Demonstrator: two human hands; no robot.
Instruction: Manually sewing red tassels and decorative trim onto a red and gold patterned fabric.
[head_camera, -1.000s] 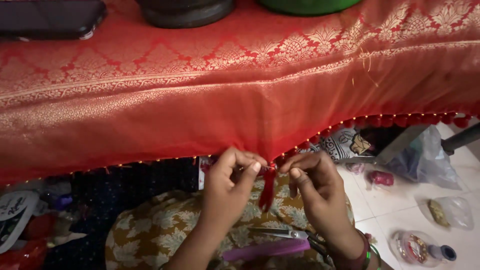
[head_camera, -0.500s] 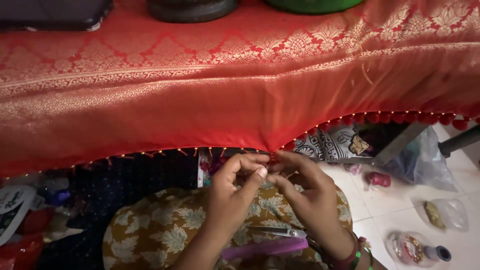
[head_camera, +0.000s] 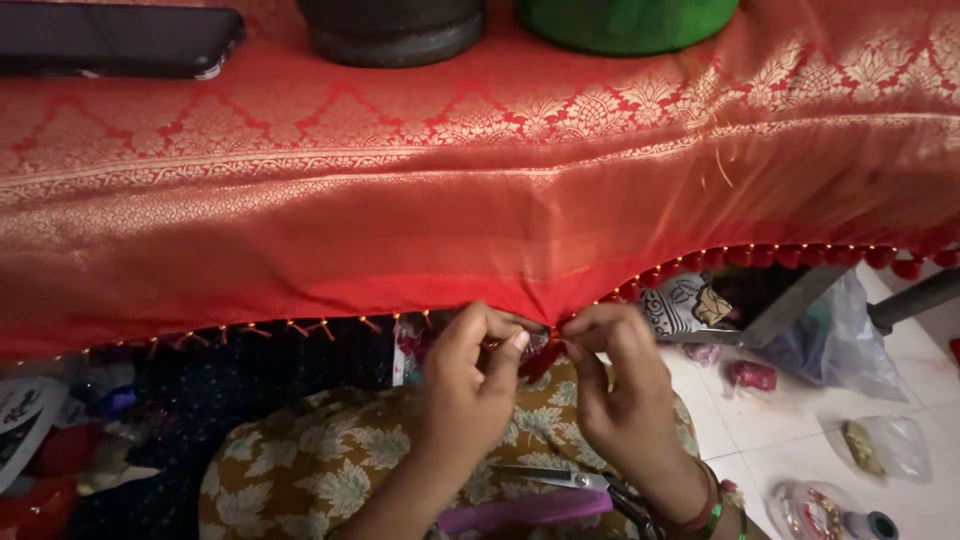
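I am pinching a small red thread tassel (head_camera: 541, 358) between my left hand (head_camera: 478, 372) and right hand (head_camera: 612, 380), both clamped together on it at the hem of the red-and-gold woven silk cloth (head_camera: 480, 200) directly above. I am judging that steady tension matters. Steel scissors (head_camera: 560, 480) are lying below my right hand.

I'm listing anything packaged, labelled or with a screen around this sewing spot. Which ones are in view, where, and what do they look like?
Phone: top left on the red cloth, flat dark slab, screen unlit.
Printed packet: just right of the hands below the cloth edge, white with dark and yellow print.
Clear plastic bag: right, on the floor, crumpled.
Small clear pouch: lower right floor, holding something yellowish.
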